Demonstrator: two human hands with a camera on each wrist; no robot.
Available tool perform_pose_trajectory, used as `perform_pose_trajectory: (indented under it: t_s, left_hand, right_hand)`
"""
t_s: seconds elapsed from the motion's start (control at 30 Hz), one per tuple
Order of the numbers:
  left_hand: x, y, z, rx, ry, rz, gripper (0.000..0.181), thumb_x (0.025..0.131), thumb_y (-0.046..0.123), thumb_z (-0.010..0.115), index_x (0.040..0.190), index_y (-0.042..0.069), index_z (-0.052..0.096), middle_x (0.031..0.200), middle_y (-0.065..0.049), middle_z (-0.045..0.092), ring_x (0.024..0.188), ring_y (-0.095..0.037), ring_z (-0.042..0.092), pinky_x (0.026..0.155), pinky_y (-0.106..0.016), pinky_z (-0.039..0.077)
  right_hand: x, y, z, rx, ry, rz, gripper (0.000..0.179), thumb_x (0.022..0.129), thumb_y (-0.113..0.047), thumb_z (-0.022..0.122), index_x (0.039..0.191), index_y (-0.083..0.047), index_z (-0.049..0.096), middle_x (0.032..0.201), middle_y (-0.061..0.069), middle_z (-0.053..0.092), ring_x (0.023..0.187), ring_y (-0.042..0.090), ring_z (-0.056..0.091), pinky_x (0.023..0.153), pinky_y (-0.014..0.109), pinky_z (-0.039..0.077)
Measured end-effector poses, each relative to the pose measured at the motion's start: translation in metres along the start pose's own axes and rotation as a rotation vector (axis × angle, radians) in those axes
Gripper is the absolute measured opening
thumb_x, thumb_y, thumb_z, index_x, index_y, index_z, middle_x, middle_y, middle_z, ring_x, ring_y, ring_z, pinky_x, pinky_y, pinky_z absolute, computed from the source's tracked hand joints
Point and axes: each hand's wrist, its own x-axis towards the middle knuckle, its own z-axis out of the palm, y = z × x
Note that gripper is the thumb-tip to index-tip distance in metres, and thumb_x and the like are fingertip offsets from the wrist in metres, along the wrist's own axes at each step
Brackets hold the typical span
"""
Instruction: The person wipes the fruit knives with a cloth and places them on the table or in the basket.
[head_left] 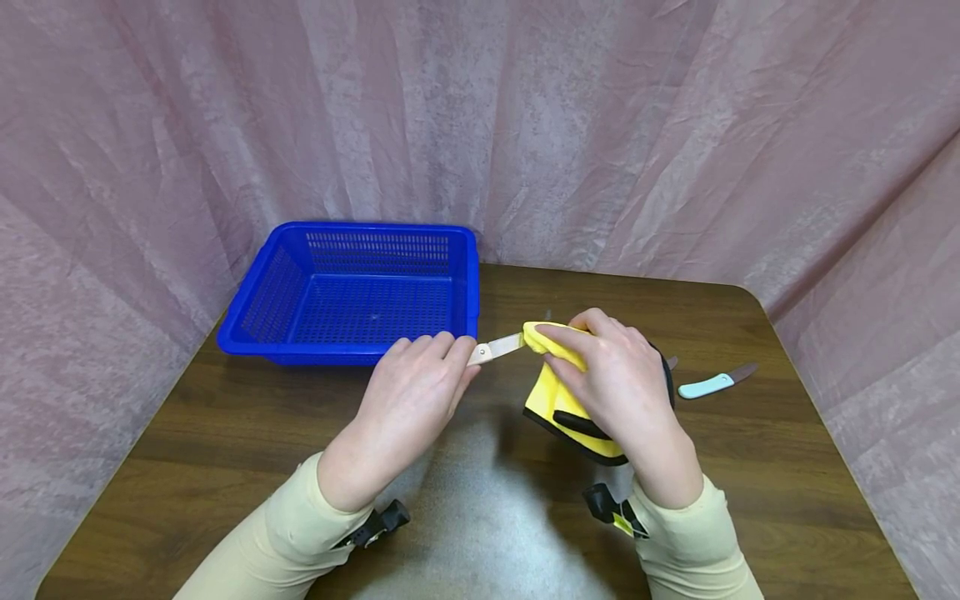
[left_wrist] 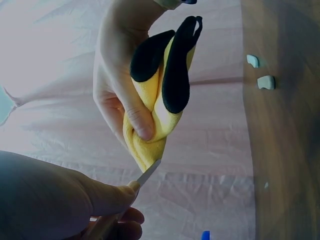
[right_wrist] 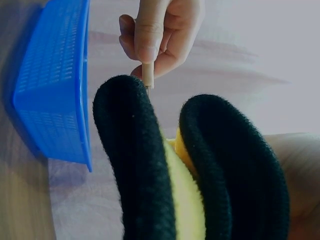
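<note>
Knife (head_left: 497,348) is held L-to-R, handle (head_left: 480,355) gripped by L hand (head_left: 416,396), blade end (head_left: 516,342) met by yellow cloth (head_left: 553,390) pinched in R hand (head_left: 626,379).

My pale cream sleeves (head_left: 273,533), black straps (head_left: 365,532)
Long and creased; a stubby black block (head_left: 393,515) on each strap, a yellow patch (head_left: 622,524) on my right one.

Near the head view's centre, the yellow cloth (head_left: 553,393) hides the tip of the held knife (head_left: 502,346), the left hand (head_left: 416,398) most of its handle, and farther right another knife (head_left: 672,362) shows only a sliver.
</note>
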Motion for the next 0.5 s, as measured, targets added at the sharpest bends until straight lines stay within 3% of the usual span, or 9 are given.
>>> perform_pose_trajectory:
  t_s: [0.5]
  left_hand:
    - [-0.0003,-0.0004,-0.0003,-0.003,0.004,0.000,0.025,0.104,0.024,0.080,0.100,0.006,0.064,0.076,-0.002,0.054,0.064,-0.026,0.058,0.056,-0.035,0.039]
  right_hand:
    - [-0.0001,0.0048,-0.0023,-0.013,-0.006,0.040,0.042,0.092,-0.018,0.091,0.132,-0.029,0.083,0.108,0.002,0.071,0.079,0.035,0.063,0.065,0.053,0.053]
